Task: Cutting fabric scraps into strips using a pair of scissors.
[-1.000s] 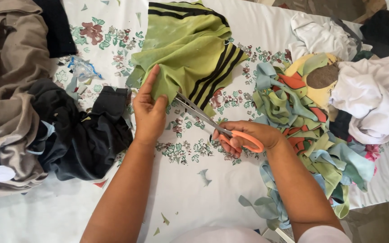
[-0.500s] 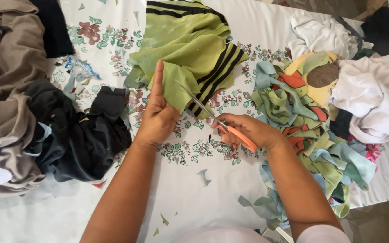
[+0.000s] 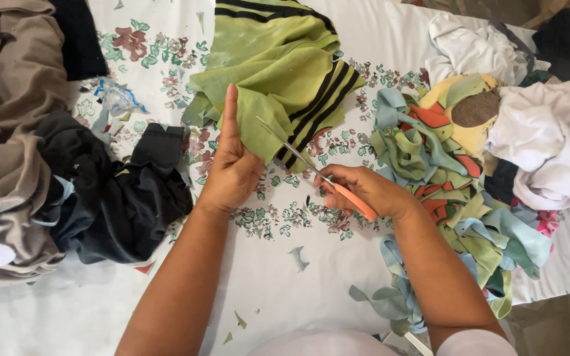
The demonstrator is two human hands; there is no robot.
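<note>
A white cloth with a floral print (image 3: 166,53) covers the work surface, filling most of the frame. At the lower right corner a strip of grey-brown floor (image 3: 555,326) shows. Soft, even daylight falls throughout.

- The left hand (image 3: 232,173) grips the edge of a green cloth with black stripes (image 3: 278,72), forefinger straight.
- The right hand (image 3: 364,191) holds orange-handled scissors (image 3: 318,175); the blades seem shut in the cloth.
- Cut strips (image 3: 443,165) lie right; dark clothes (image 3: 120,198) left.
</note>
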